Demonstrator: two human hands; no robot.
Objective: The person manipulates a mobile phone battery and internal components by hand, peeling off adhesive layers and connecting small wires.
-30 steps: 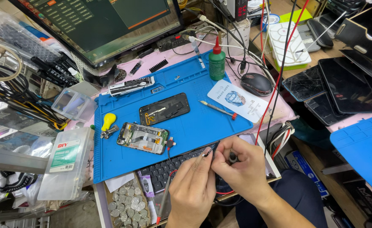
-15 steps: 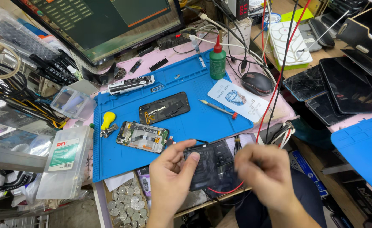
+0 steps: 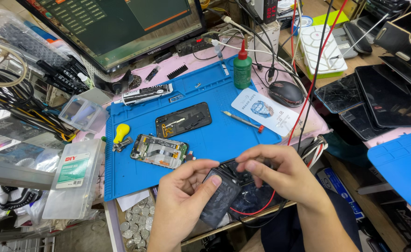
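Both my hands hold a flat black part (image 3: pixel 220 198), shaped like a phone battery, tilted over the front edge of the bench. My left hand (image 3: pixel 184 189) grips its lower end with the thumb on top. My right hand (image 3: pixel 282 175) pinches its upper end with the fingertips. A red wire (image 3: pixel 254 211) loops just under the part. On the blue work mat (image 3: pixel 224 137) above my hands lie an opened phone body (image 3: pixel 158 150) with its boards showing, a black phone frame (image 3: pixel 183 119) and a thin screwdriver (image 3: pixel 242 121).
A green bottle (image 3: pixel 242 70), a glue tube (image 3: pixel 147 94) and a yellow pry tool (image 3: pixel 120 133) sit on the mat. A mouse (image 3: pixel 285 93) and a white card (image 3: pixel 263 112) lie to the right, with cracked phones (image 3: pixel 340 93) beyond. A monitor (image 3: pixel 107 23) stands behind; a coin tray (image 3: pixel 137 221) lies below left.
My hands left the small item they worked at the bench edge, took up the flat black part, and have drawn closer together with it tilted.
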